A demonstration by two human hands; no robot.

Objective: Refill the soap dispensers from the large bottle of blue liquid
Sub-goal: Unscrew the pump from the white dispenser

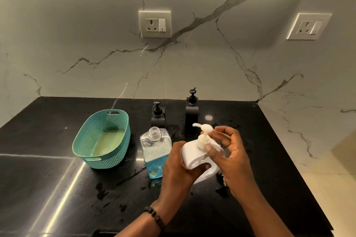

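Step in hand looks like working the pump top of the white plastic soap dispenser [200, 157], either unscrewing or screwing it; can't tell which. Left hand [178, 167] wraps the white body, fingers [207, 165] curled under it, holding it tilted just above the black glossy surface [57, 188]. Right hand [231, 152] pinches the white pump collar [204, 139], thumb in front, fingers behind.

Clear square bottle of blue liquid [155, 152] stands uncapped just left of the left fingers, roughly a third full. Two black pump dispensers [191, 109] stand beyond the fingers, near the wall.

Next move likely needs a steady twist without tipping.
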